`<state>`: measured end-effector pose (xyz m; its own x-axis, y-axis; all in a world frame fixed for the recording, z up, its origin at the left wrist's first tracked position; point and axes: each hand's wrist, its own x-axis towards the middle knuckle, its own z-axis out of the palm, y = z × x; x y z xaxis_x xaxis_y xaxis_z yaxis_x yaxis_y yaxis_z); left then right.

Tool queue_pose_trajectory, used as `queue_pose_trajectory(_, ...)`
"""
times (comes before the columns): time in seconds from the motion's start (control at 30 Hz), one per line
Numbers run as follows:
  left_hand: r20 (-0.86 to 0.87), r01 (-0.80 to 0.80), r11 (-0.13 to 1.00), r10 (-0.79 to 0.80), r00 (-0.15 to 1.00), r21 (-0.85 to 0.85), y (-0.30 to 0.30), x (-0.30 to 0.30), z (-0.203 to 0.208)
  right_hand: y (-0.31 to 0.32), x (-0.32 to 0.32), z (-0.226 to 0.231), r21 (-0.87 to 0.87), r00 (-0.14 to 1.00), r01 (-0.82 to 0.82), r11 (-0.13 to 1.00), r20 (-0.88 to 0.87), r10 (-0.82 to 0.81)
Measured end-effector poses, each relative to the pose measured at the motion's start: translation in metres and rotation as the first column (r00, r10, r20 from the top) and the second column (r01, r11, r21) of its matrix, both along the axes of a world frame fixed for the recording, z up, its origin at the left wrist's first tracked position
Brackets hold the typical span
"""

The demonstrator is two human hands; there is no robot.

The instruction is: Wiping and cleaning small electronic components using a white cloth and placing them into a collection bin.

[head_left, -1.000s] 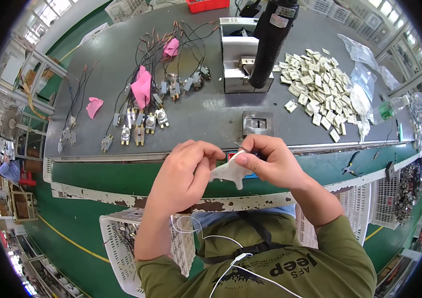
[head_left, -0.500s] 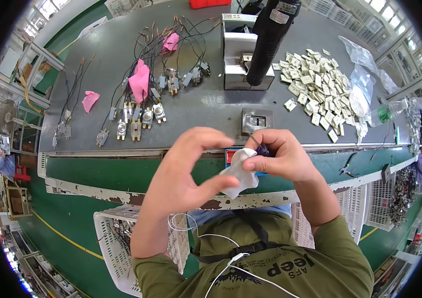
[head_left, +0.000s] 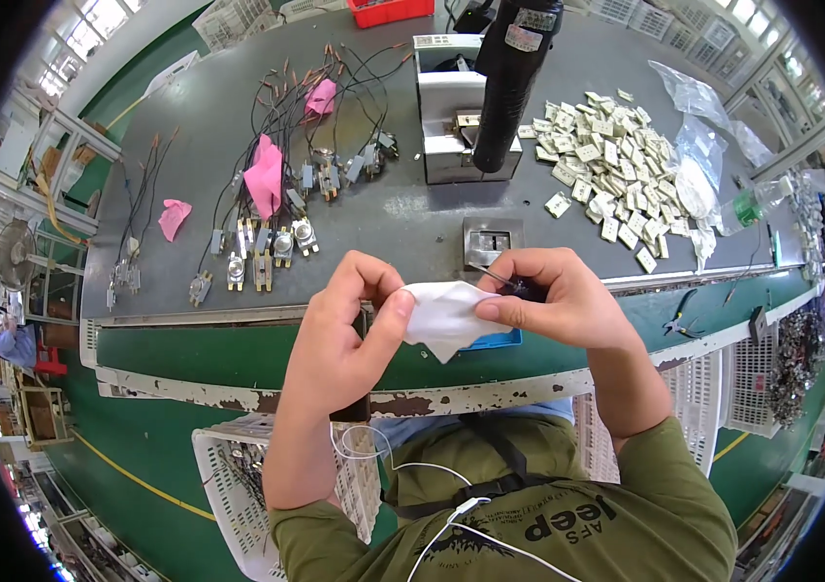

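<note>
Stretched between my hands is a soft white cloth-like piece (head_left: 446, 315), its lower edge hanging to a point. My left hand (head_left: 349, 335) pinches one side of it between thumb and finger. The other side is gripped by my right hand (head_left: 558, 306), which also keeps a dark-handled tool (head_left: 529, 289) with a thin shaft in its fingers; the tool's kind is mostly hidden. Just beyond, a small metal fixture (head_left: 493, 241) with a slotted middle lies on the grey table (head_left: 364, 252). A blue tray (head_left: 501, 339) shows partly beneath the cloth.
A black-handled press-like device (head_left: 466, 126) stands behind the fixture. Cream ceramic-looking blocks (head_left: 616, 165) are heaped at right, beside clear plastic bags and a green bottle (head_left: 752, 206). Wired switch-like parts (head_left: 262, 267) and pink scraps (head_left: 265, 179) lie left. Pliers (head_left: 684, 315) rest at the right.
My left hand was open beside the white piece and has now taken hold of its left side. The piece is spread out wider between both hands. The view has shifted slightly.
</note>
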<state>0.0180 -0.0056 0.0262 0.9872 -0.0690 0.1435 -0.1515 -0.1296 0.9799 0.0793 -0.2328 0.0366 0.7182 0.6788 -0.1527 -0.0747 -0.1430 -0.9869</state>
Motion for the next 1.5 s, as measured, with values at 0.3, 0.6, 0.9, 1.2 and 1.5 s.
queue_pose_trajectory(0.3,0.09,-0.061,0.991,0.05,0.995,0.118,0.003,0.0,0.003,0.003,-0.003,-0.006,0.112,0.997,0.062,0.992,-0.042,-0.058)
queue_pose_trajectory(0.6,-0.042,0.136,0.935,-0.129,0.991,0.327,0.009,-0.001,0.024,0.03,-0.007,-0.012,0.129,0.907,-0.025,0.991,0.421,-0.032)
queue_pose_trajectory(0.9,-0.052,0.096,0.956,-0.085,0.995,0.279,0.019,-0.003,0.026,0.038,-0.005,-0.008,0.206,0.996,0.02,0.978,0.078,-0.037)
queue_pose_trajectory(1.2,0.159,0.118,0.991,-0.127,0.979,0.066,0.042,0.0,0.006,0.032,-0.008,-0.003,0.315,0.983,0.152,0.937,0.048,-0.176)
queue_pose_trajectory(1.5,0.301,-0.275,0.947,0.315,0.9,-0.166,0.007,-0.004,-0.003,0.025,-0.013,0.004,0.371,0.972,0.215,0.903,0.006,-0.234)
